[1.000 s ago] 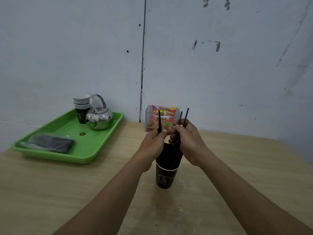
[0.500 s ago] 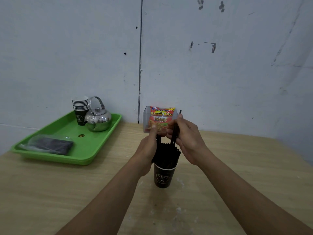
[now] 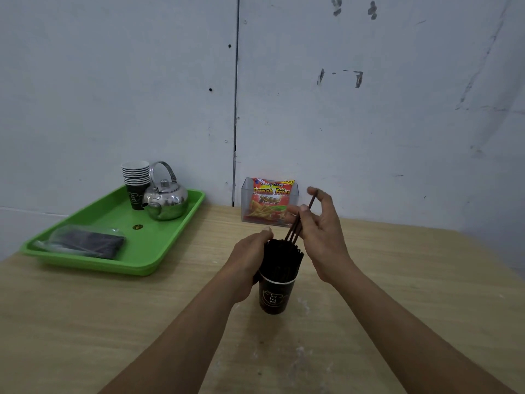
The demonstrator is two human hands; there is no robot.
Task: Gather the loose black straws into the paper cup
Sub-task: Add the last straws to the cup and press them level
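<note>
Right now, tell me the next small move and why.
Probably slide the loose straws down into the paper cup: the right hand pinches them tilted, lower ends just entering the bundle that the left hand grips.

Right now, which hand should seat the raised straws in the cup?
Right. The right hand pinches the raised straws above the paper cup; the left hand grips the packed straws, steadying them.

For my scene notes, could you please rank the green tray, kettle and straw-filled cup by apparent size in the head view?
1. green tray
2-3. kettle and straw-filled cup: they look alike, and the cup is nearer the camera, so I leave them unranked.
</note>
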